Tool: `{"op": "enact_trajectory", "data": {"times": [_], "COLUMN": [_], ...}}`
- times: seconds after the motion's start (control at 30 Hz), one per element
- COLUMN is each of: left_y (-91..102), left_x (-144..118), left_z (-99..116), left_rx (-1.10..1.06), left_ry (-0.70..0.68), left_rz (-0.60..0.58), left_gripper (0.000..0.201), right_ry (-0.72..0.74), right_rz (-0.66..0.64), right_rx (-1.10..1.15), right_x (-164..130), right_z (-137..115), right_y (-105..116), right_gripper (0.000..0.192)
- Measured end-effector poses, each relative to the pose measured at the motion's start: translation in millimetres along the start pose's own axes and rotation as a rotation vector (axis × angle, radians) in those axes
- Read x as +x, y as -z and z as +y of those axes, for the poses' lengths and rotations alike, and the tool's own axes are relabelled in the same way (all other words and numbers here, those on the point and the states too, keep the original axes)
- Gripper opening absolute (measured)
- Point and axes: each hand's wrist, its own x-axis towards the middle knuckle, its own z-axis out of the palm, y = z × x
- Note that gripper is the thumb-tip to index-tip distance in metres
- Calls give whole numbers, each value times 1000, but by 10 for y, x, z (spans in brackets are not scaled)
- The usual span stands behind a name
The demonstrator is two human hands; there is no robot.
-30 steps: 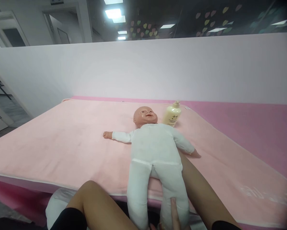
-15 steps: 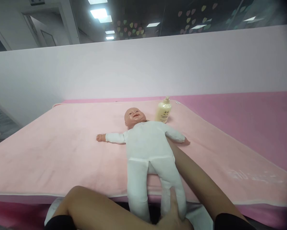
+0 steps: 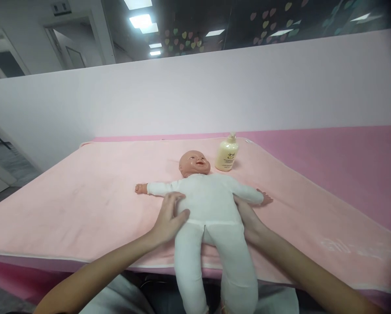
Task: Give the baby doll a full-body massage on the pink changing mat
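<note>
- The doll (image 3: pixel 211 209) lies face up on the pale pink blanket (image 3: pixel 84 205); its long axis runs from head at 12 o'clock to feet at 6 o'clock, with the legs hanging past the near edge of the blanket and the arms spread toward 9 and 3 o'clock.
- It sits between the two hands, waist level with both.
- The left hand (image 3: pixel 169 218) presses the doll's side at 9 o'clock, fingers half curled and thumb on the white suit: a loose grip, not closed around it.
- The right hand (image 3: pixel 246 213) lies against the other side at 3 o'clock, partly hidden under the doll's arm; I cannot tell how far it is open.
- A cream bottle (image 3: pixel 227 153) stands upright at 1 o'clock of the doll's head, near but apart.
</note>
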Motion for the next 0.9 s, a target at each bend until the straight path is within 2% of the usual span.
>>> {"op": "enact_trajectory", "data": {"times": [0.1,0.17,0.23,0.3,0.47,0.57,0.63,0.77,0.9], "left_y": [-52,-123,-163,-137,109,209,238,258,265], "left_x": [15,54,142,278,651,746,755,752,763], "left_z": [-138,-121,-69,-35,-142,-306,-421,-583,-625], "left_rx": [-348,-474,-474,-440,-409,-383,-347,-190,-122], "left_ry": [261,342,327,250,67,5,13,25,-37], "left_rz": [152,212,256,287,371,410,380,256,217], "left_gripper": [47,49,50,49,24,22,24,29,32], "right_ry": [-111,-90,-48,-33,-161,-39,87,304,441], "right_rz": [-34,-103,-152,-153,-105,-113,-103,-32,-1], "right_rx": [103,92,47,28,12,-12,-62,-211,-306], "right_x": [-99,-79,4,112,318,462,593,852,943], "right_z": [67,75,26,-80,-344,-290,-161,135,279], "right_y": [32,-2,-69,-154,-409,-535,-562,-475,-366], "right_gripper": [26,28,33,33,29,29,32,40,39]}}
